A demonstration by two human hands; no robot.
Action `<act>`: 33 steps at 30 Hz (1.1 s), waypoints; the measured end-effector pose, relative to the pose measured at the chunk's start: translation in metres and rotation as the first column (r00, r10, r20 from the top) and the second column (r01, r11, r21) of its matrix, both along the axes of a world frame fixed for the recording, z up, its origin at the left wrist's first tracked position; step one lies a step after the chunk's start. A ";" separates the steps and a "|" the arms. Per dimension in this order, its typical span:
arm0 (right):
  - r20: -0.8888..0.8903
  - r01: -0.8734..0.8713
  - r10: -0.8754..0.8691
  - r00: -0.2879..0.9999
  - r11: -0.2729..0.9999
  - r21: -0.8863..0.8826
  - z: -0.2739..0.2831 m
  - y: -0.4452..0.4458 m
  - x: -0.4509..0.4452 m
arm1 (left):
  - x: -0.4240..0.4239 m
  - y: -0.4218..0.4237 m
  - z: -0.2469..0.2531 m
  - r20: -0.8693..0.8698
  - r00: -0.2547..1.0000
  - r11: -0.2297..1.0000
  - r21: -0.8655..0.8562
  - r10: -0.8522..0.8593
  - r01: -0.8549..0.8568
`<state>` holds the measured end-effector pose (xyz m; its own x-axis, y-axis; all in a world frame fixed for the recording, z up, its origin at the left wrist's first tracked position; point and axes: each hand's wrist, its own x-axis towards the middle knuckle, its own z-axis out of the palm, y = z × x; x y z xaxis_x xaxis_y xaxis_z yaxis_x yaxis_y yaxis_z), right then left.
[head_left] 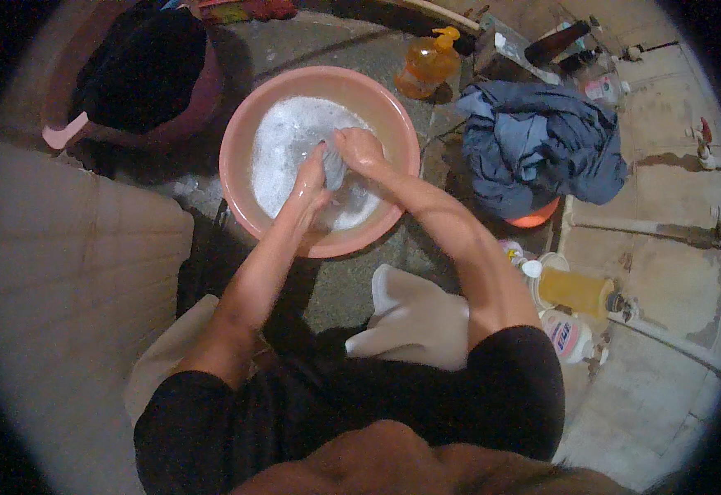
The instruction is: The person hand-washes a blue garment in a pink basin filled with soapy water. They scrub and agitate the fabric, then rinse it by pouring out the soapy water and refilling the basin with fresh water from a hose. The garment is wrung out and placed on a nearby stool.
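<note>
A round pink plastic basin (pixel 236 192) on the floor before me holds water covered in white suds (pixel 280 142). Over its middle, both my hands grip a wet grey cloth (pixel 334 170). My left hand (pixel 312 176) has the cloth's left side, with the thumb on top. My right hand (pixel 360 148) is curled round its upper right part. Between the hands the cloth is bunched up, and its lower end hangs close to the suds; whether it touches the water I cannot tell.
A dark pink tub (pixel 202 117) with black cloth (pixel 144 68) stands at upper left. An orange pump bottle (pixel 428 65) is beyond the basin. Blue-grey clothes (pixel 539 142) are heaped on an orange container (pixel 533 215) at right. Several bottles, one with yellow liquid (pixel 573 291), line the tiled wall.
</note>
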<state>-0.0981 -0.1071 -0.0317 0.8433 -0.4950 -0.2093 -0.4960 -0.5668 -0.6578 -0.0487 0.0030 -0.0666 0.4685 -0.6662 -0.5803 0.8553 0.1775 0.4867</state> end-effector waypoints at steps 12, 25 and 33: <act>0.114 0.034 -0.019 0.993 0.991 -0.129 -0.090 0.015 -0.042 | 0.037 0.021 -0.063 -0.007 0.994 0.959 0.263 -0.112 0.110; 0.277 -0.156 0.238 0.931 0.945 -0.286 -0.018 0.019 -0.004 | -0.003 0.000 -0.009 -0.164 0.984 0.997 0.039 0.065 -0.059; -0.195 -0.001 0.013 0.981 0.998 0.059 -0.012 -0.013 0.007 | 0.014 0.021 0.002 -0.011 0.980 0.980 -0.041 -0.197 0.196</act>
